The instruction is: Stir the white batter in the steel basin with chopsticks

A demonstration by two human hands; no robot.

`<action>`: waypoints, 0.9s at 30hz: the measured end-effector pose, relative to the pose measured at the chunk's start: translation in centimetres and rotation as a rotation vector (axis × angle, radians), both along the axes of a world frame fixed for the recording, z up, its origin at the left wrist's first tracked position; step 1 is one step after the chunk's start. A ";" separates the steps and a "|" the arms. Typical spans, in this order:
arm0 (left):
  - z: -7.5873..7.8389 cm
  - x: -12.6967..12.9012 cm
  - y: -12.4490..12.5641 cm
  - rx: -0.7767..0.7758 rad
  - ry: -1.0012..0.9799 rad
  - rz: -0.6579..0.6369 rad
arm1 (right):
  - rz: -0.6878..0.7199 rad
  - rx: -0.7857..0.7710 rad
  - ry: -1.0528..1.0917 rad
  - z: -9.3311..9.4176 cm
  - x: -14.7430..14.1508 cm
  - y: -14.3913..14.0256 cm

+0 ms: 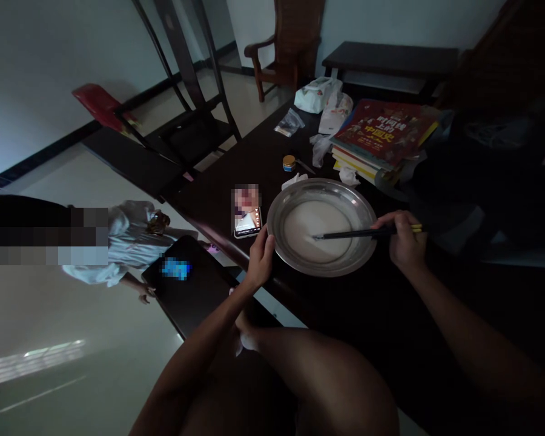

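A wide stainless steel basin (279, 251) with a milky white mixture (315, 218) in it sits at the edge of the dark table. My left hand (260, 260) grips its near left rim, thumb on the outside and the other fingers partly hidden. On the other side, my right hand (406, 242) is closed around a pair of black chopsticks (354, 233) with yellow ends. They reach across the right rim, and their silvery tips are in the white mixture. Just left of the basin lies a lit phone (247, 212), its screen partly blurred.
Behind the basin are crumpled tissue (295, 180), a small gold-lidded jar (289, 162) and plastic bags (315, 97). Stacked books (386, 133) stand at the back right. At left, a person (134, 236) is beside a dark bench (195, 297) bearing another lit screen (176, 268).
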State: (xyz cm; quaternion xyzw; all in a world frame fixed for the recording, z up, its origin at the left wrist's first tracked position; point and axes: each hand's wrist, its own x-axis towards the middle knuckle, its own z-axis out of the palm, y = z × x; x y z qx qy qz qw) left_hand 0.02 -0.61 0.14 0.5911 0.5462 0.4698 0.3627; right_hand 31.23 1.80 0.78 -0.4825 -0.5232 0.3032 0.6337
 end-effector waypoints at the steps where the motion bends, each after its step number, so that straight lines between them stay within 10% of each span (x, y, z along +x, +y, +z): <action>1: 0.0 0.0 0.0 0.000 0.001 0.001 | 0.020 -0.002 -0.010 -0.1 0.1 0.0; 27: -0.1 0.1 0.1 0.004 -0.015 -0.016 | 0.045 -0.024 0.016 -0.2 0.0 0.1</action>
